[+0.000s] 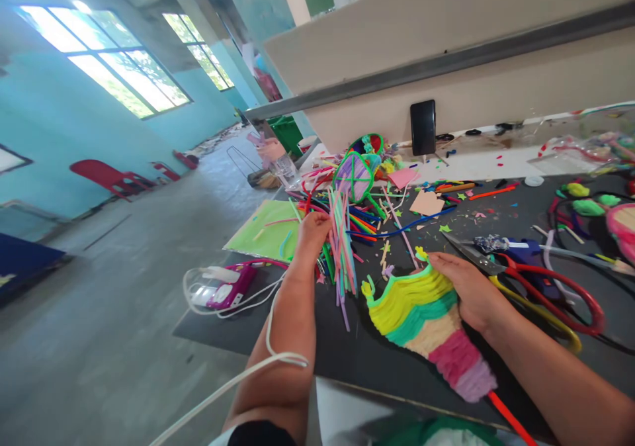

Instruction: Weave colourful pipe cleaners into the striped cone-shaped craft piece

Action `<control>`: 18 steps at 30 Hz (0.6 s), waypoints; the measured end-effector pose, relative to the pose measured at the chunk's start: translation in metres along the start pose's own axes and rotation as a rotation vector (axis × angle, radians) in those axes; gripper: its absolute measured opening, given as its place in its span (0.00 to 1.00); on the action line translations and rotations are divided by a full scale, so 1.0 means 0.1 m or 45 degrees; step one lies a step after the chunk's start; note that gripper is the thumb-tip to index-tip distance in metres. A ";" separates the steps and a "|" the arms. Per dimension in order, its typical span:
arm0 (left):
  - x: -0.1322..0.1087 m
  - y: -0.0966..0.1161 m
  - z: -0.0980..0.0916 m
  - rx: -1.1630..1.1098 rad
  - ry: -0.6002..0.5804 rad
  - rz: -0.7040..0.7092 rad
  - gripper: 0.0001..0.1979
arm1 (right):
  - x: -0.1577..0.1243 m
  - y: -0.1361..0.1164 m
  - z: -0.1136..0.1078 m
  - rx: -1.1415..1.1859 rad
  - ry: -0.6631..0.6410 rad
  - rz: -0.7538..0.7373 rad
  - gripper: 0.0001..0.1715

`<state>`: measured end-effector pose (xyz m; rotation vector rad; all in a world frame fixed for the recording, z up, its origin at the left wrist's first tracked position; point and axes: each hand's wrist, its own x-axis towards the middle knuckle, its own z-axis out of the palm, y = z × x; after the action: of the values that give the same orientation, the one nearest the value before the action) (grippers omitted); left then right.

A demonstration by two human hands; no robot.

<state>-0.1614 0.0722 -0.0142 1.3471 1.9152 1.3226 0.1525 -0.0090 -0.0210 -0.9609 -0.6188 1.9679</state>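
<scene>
My left hand [311, 233] reaches into a bundle of pastel pipe cleaners [342, 247] on the dark table [238, 330]; its fingers curl among the strands. My right hand [469, 287] rests on the right edge of a fan-shaped piece of woven pipe cleaners [424, 317], banded yellow, green, cream, pink and lilac, with a red stem [510, 423] at its tip. The fingers of that hand press on the piece and hold it.
Scissors [501, 267] with red and yellow handles lie right of the piece. A black phone [423, 127] leans on the wall. A green sheet [265, 231], a pink device with white cable [231, 287], a purple-green woven disc [353, 176] and scraps surround them. Red chairs [106, 176] stand on the floor.
</scene>
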 end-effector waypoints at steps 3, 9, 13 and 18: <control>0.01 0.02 -0.01 -0.112 0.049 0.004 0.12 | -0.02 0.00 0.02 0.015 0.011 0.015 0.12; -0.09 0.19 0.04 -0.331 -0.111 0.018 0.17 | -0.03 0.00 0.03 -0.006 0.037 0.032 0.13; -0.15 0.24 0.09 -0.394 -0.283 0.019 0.20 | -0.01 0.01 0.02 -0.026 0.029 0.021 0.11; -0.08 0.10 0.07 -0.222 -0.149 0.046 0.14 | 0.00 0.02 0.02 0.000 0.041 0.003 0.12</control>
<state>-0.1479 0.0691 -0.0100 1.3461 1.6652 1.3623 0.1500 -0.0099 -0.0216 -0.9919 -0.6001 1.9507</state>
